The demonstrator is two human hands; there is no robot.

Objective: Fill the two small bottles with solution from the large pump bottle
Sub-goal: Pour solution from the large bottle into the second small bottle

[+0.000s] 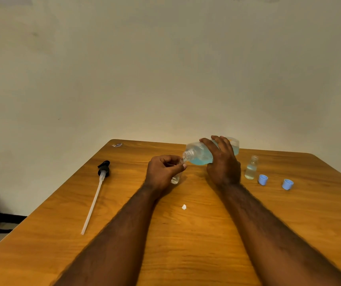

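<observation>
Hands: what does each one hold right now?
Left hand: holds a small bottle.
Right hand: holds the tilted large bottle.

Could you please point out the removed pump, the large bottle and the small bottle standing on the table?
removed pump (106,170): head view, on its black collar.
large bottle (196,154): head view, on its clear shoulder beside the neck.
standing small bottle (251,168): head view, on its clear body.

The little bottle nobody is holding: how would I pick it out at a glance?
Start at the wooden table and look just right of the right hand, which grips the tilted large bottle. The small clear bottle stands upright there, uncapped, next to two blue caps. Its twin is held in the left hand; this one stands alone, untouched.
</observation>
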